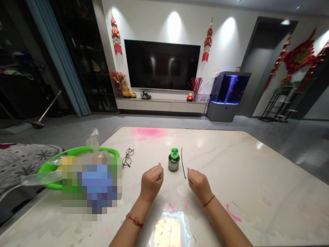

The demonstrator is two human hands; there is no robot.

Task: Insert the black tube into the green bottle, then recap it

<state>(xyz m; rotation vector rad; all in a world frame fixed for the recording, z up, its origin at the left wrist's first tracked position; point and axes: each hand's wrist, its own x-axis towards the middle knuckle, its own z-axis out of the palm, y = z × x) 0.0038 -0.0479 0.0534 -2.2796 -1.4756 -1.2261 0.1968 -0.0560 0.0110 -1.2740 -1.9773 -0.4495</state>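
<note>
My left hand (152, 181) is closed in a fist over the table, thumb side up, with nothing showing in it. In a matching fist, my right hand (199, 185) also shows nothing held. Between and just beyond them stands a small dark green glass bottle (173, 163) with a bright green faceted cap, upright and untouched. A thin black strip (183, 163) lies to the bottle's right, close to my right hand's thumb but apart from it. Beyond my left hand lies a pair of thin-framed glasses (128, 157).
The pale stone-look table (231, 147) carries pink stains. On its left sits a green plastic basket (51, 185) with plastic bags, beside a blurred blue patch. Past the table are a low cabinet (161, 105), a television (161, 65) and a lit fish tank (230, 89).
</note>
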